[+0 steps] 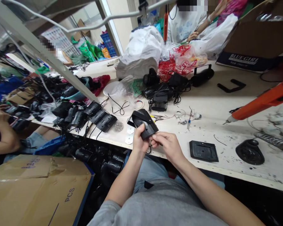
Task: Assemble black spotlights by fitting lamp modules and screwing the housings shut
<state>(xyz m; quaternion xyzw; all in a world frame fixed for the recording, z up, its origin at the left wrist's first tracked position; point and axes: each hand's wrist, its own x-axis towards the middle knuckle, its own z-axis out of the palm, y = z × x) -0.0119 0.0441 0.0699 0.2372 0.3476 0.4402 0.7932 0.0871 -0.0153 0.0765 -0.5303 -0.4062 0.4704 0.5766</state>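
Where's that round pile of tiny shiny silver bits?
In the head view, the silver bits sit left of centre on the workbench, between the row of black casings and the black part in the person's left hand.

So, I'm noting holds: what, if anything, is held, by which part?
A black case: the left grip holds its near left side, thumb on top. The right grip is at the near end, its hold unclear.

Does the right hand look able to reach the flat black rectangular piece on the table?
Probably yes: the rectangular piece lies near the right hand, with bare tabletop between, though that hand is occupied at the black housing.
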